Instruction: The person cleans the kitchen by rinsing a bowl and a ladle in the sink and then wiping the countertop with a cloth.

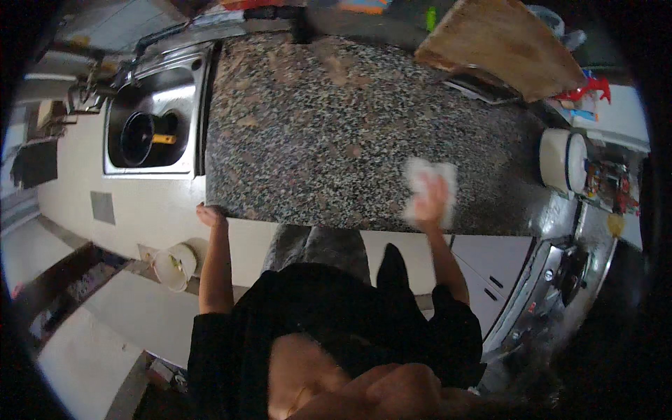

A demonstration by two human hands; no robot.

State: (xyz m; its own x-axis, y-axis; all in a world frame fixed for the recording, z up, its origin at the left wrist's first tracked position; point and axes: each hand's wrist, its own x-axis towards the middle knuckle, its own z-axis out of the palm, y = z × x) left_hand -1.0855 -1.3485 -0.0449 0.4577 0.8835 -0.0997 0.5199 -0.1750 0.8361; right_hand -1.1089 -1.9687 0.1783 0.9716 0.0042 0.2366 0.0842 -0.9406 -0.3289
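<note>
The right hand [428, 199] lies flat on a white cloth [430, 189], which rests on the speckled granite counter [315, 133] near its front edge, at about 4 o'clock from the counter's middle. The fingers are spread and pressed down on the cloth rather than curled around it; the hand is blurred, so how firmly it bears on the cloth cannot be told. The cloth is crumpled and shows above and to both sides of the hand.

The left hand [209, 214] rests on the counter's front corner at about 8 o'clock, fingers bent over the edge. It holds nothing apart from the edge itself.

At 9 o'clock from the counter's middle, a steel sink [183, 91] adjoins the counter, with a dark pan [136, 138] lying in its basin; the pan has a yellow piece on its handle. A tap [87, 87] stands at the sink's far left. At 1 o'clock, a wooden board [504, 42] overhangs the counter's far corner. At 3 o'clock, a white lidded pot [563, 159] stands beyond the counter's right end, well apart from the cloth. A gas hob [570, 269] sits at 4 o'clock, below the pot. On the floor at 8 o'clock, near the left forearm, stands a pale bucket [175, 264].
</note>
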